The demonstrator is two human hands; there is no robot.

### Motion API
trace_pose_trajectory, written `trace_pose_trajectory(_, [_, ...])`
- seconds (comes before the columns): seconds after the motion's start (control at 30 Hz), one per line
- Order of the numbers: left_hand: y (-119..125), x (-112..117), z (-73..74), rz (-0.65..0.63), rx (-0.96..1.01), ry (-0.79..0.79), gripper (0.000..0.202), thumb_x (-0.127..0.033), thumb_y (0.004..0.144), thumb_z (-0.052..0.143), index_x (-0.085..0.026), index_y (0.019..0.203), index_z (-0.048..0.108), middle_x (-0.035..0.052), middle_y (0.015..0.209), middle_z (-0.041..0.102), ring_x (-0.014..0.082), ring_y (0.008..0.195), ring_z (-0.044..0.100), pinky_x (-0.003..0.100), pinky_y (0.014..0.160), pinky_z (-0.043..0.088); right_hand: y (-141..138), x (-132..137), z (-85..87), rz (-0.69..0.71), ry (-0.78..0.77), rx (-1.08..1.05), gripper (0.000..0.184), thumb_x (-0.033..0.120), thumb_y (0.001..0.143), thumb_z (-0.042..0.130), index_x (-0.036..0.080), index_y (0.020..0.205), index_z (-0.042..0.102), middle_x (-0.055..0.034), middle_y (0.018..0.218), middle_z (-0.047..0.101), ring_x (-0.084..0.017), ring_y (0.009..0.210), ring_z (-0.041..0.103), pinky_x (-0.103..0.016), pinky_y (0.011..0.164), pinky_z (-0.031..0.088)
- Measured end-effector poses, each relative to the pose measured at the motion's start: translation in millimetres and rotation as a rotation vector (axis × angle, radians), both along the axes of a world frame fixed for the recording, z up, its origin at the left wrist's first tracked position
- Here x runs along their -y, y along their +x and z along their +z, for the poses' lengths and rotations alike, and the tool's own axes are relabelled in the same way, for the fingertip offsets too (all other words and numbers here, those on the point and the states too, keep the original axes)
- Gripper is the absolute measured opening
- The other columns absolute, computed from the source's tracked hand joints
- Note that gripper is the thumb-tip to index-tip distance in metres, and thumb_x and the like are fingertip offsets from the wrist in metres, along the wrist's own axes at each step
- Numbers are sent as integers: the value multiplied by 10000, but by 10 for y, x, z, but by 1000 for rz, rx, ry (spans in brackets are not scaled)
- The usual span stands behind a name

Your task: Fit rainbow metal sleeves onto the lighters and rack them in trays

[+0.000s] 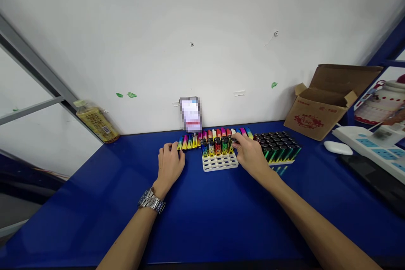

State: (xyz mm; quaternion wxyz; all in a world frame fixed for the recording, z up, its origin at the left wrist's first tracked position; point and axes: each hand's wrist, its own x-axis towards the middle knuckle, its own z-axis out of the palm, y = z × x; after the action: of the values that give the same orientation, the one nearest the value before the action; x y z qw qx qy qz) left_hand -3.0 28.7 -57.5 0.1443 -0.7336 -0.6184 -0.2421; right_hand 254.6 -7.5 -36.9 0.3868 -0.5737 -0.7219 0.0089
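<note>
A white rack [220, 163] with rows of holes stands on the blue table. Along its back, several colourful lighters [217, 147] stand upright. My right hand [251, 156] pinches a lighter [231, 145] at the right end of that row; its fingers partly cover it. Behind the rack, a line of loose multicoloured lighters [190, 141] lies side by side. At the left end of this line rests my left hand [170, 161], its fingers bent and its thumb apart, the fingertips beside the end lighter. A metal watch [151, 201] is on the left wrist.
To the right stands a rack packed with green lighters with black tops [280, 147]. Further right are an open cardboard box [316, 112], a white case [338, 148], a power strip [373, 145] and a black device [373, 181]. A phone [191, 114] and a bottle [96, 122] lean at the back.
</note>
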Motion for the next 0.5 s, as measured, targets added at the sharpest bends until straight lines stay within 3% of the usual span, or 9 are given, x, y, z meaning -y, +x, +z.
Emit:
trace_pose_trajectory(0.13, [4, -8, -26, 1, -33, -96, 366, -214, 892, 396, -115, 1221, 524, 186, 1188, 576, 310, 1023, 559, 417, 810, 470, -43, 13, -2, -69, -104, -62, 308, 164, 840, 458, 179, 1147, 445, -52, 717, 621, -241, 626, 594, -285, 548, 351])
trace_pose_trajectory(0.27, [14, -11, -24, -42, -70, -143, 398, -190, 918, 348, -124, 1285, 487, 169, 1295, 544, 296, 1153, 525, 404, 904, 440, -90, 31, -9, -112, -203, -26, 190, 254, 904, 411, 159, 1063, 454, -83, 755, 612, -242, 646, 592, -285, 548, 340])
trace_pose_trajectory(0.4, [24, 10, 38, -11, -110, -173, 342, -195, 918, 346, -144, 1184, 554, 141, 1147, 633, 276, 1040, 584, 370, 824, 461, -118, 35, -49, -72, -330, -12, 151, 293, 925, 376, 180, 892, 472, -65, 670, 567, -212, 545, 533, -290, 499, 320])
trace_pose_trajectory(0.5, [13, 28, 99, 79, -154, -183, 265, -223, 913, 359, -155, 972, 608, 130, 948, 662, 267, 866, 608, 338, 692, 459, -148, 25, -112, -80, -272, -65, 124, 282, 899, 420, 191, 849, 488, -67, 677, 578, -203, 555, 534, -295, 508, 339])
